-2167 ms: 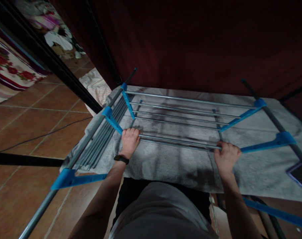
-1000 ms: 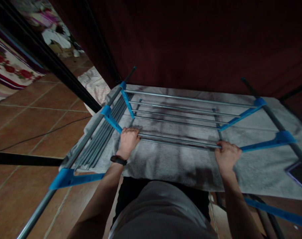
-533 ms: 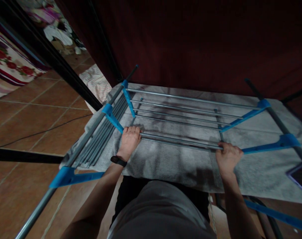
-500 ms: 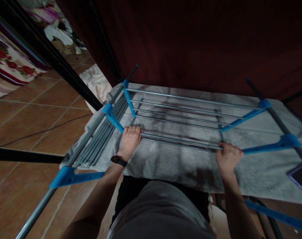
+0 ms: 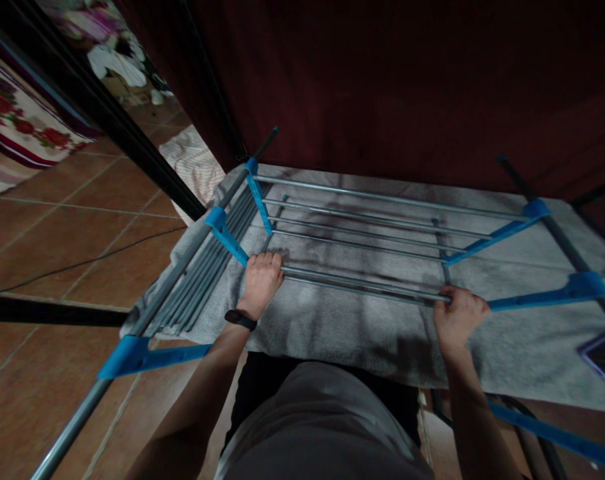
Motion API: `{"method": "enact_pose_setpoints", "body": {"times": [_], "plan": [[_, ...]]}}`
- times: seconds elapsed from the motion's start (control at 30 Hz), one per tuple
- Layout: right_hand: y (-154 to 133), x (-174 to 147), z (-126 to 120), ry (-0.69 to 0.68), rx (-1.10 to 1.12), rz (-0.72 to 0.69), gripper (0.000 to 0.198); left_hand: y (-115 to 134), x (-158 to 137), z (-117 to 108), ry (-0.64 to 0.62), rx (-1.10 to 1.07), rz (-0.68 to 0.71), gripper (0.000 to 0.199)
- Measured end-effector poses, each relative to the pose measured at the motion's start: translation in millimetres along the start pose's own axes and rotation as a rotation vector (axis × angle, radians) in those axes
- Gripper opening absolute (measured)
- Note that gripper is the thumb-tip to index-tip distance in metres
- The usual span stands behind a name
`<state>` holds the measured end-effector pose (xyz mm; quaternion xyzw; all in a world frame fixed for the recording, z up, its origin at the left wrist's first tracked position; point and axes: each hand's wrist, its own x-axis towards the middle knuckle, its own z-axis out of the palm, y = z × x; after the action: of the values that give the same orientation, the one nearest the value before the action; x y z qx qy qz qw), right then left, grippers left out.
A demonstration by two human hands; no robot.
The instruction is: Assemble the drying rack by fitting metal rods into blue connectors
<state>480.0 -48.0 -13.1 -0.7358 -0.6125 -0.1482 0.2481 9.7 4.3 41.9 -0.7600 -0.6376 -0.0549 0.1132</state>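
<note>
A partly built rack of grey metal rods and blue plastic brackets lies over a grey cloth. My left hand, with a black band on the wrist, is closed around the left end of the near metal rods, by a blue bracket. At the right end of these rods, my right hand is closed where they meet another blue bracket. Both joints are hidden under my fingers. Farther back, several cross rods span between the left pole and the right pole.
Several loose grey tubes lie side by side on the grey cloth at the left. A dark, purple-edged object rests at the right. Dark red curtain hangs behind; a black cable crosses the tiled floor.
The right pole and its blue brackets have shifted slightly to the right, my right hand barely moving with them. My left hand stays in place with its grip unchanged.
</note>
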Motion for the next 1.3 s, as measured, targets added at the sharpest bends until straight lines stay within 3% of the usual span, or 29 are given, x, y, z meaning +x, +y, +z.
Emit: {"method": "enact_pose_setpoints", "body": {"times": [0.8,1.3], "plan": [[-2.1,3.5,-4.3,-0.036,-0.062,-0.018,0.011,0.9,-0.5,-4.4,-0.042,-0.010,-0.007,0.019],[-2.1,5.7,-7.9,-0.067,-0.113,-0.033,0.010,-0.7,1.7,-2.0,0.001,-0.069,-0.034,0.017]]}}
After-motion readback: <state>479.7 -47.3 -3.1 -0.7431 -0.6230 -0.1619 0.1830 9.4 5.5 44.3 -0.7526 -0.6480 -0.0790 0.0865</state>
